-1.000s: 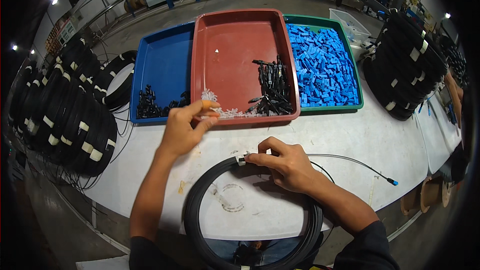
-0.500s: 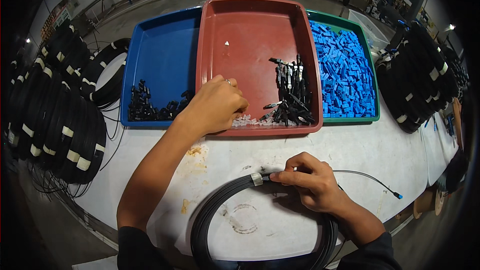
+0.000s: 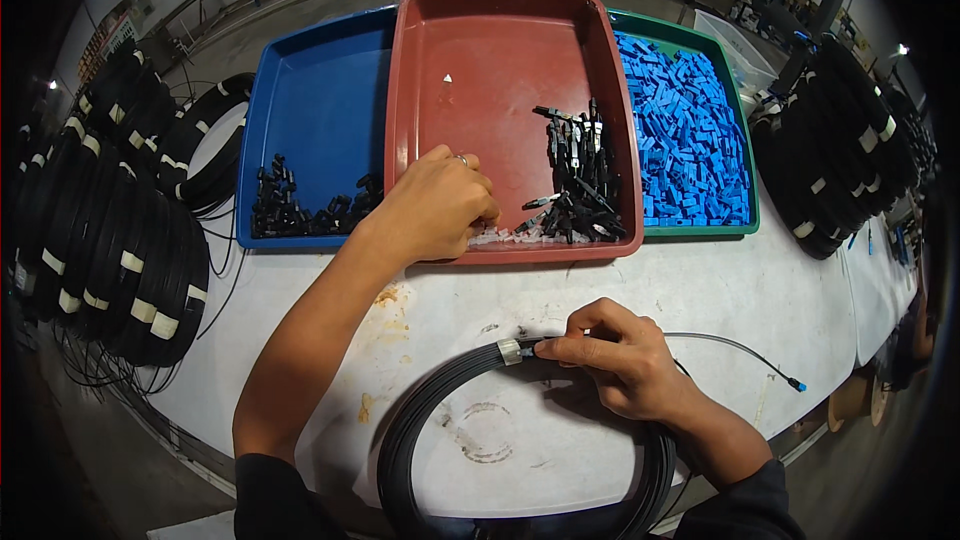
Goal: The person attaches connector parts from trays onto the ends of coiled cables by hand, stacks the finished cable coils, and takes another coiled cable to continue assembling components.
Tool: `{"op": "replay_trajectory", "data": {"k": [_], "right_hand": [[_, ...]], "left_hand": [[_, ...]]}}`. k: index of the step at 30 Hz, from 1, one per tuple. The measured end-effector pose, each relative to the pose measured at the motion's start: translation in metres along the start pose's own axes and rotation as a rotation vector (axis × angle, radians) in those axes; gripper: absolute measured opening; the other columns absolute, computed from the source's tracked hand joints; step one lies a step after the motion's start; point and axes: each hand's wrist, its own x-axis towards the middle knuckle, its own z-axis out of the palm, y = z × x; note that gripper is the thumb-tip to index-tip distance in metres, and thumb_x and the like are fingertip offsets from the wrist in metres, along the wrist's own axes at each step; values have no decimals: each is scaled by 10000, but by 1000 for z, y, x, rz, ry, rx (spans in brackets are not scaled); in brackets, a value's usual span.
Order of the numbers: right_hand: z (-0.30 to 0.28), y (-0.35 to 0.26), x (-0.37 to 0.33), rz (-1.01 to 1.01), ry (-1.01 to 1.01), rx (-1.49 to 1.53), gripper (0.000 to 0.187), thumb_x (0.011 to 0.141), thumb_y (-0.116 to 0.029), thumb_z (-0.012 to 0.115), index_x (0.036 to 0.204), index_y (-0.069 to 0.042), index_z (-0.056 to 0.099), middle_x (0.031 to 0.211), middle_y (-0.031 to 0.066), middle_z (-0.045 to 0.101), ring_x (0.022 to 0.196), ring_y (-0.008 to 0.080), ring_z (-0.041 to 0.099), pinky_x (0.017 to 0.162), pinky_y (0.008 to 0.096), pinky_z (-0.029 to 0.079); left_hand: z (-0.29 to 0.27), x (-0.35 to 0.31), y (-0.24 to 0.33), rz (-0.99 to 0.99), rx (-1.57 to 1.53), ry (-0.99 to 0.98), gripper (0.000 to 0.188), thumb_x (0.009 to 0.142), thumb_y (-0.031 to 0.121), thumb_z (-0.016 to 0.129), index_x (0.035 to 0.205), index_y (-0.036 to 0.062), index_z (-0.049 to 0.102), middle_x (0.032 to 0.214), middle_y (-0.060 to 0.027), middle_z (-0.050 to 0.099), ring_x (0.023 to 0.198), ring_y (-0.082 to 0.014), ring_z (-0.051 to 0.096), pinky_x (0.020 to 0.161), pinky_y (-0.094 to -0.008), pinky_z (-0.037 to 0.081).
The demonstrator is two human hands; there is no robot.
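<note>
My left hand reaches over the near rim of the red tray. Its fingers are curled closed down at the small whitish clear pieces along the tray's near side; its fingertips and anything in them are hidden. On the table lies a coil of black cable, bound with a pale tape band. Just right of that band, my right hand pinches a cable end between thumb and fingers. Another cable end with a blue-tipped connector sticks out to the right.
Black connector parts are heaped in the red tray's right part. A blue tray holds small black pieces; a green tray is full of blue pieces. Taped cable coils are stacked left and right.
The view has shifted slightly, so the trays sit a little higher. My left hand stays at the whitish pieces, and my right hand keeps its pinch on the cable.
</note>
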Motion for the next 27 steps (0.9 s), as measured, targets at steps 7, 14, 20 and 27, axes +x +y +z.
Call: {"op": "replay_trajectory", "data": {"k": [7,14,20,27], "right_hand": [[3,2,-1,12,5,35,580,622,107,655,1144,-127,749,956,71,608,739,231,680,617,343,580],[2,-1,-2,4,0,3,570,652,119,646,1155,-131,742,964,68,607,756,232,688,614,352,575],[4,1,-4,-8,21,90,526,696,143,629,1155,-97,724,983,81,615,820,239,722,695,360,587],[6,8,-6,-91,114,27,494,715,132,650,1143,-98,738,995,90,621,833,263,718,722,369,588]], "left_hand": [[4,-1,-7,63,32,39,103,723,65,740,811,110,767,819,-6,719,911,-191,613,806,-357,437],[-2,-7,-14,9,-129,69,34,765,62,707,785,72,680,833,-41,694,849,-233,622,822,-372,456],[-14,-17,19,-143,-283,326,157,830,21,684,980,31,728,891,-92,697,868,-239,642,885,-376,473],[-13,-47,77,-294,-511,500,198,822,30,786,1014,-3,748,870,-97,749,768,-134,672,727,-287,526]]}}
